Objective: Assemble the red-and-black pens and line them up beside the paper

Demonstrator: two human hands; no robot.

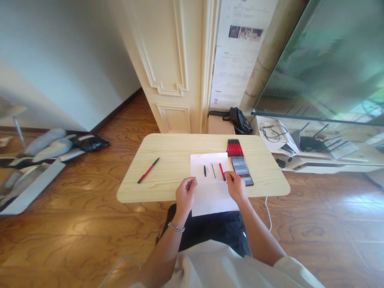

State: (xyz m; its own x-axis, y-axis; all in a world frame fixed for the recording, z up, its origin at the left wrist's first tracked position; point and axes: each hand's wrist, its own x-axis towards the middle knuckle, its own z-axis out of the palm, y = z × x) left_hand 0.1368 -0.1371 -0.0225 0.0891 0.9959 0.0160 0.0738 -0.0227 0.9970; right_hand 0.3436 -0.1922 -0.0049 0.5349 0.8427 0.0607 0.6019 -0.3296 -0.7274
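Note:
My left hand (pixel 186 193) is over the left side of a white sheet of paper (pixel 210 200), its fingers curled and thumb and forefinger close together. Whatever is in that pinch is too small to make out. At the sheet's right side my right hand (pixel 236 186) has its fingertips drawn together beside the lower end of a red pen barrel (pixel 222 171). Whether they grip it is unclear. Left of the barrel lie a thin dark refill (pixel 213 171), a small pale piece (pixel 207 169) and a short black pen part (pixel 205 171). The sheet overhangs the table's front edge.
On the pale wooden table (pixel 168 152), a red and black pen (pixel 148 171) lies at left. Several matching pens (pixel 235 147) are lined up at the back right, above a phone (pixel 242 171). A black bag (pixel 240 121) sits behind the table. A white cable (pixel 268 214) hangs at right.

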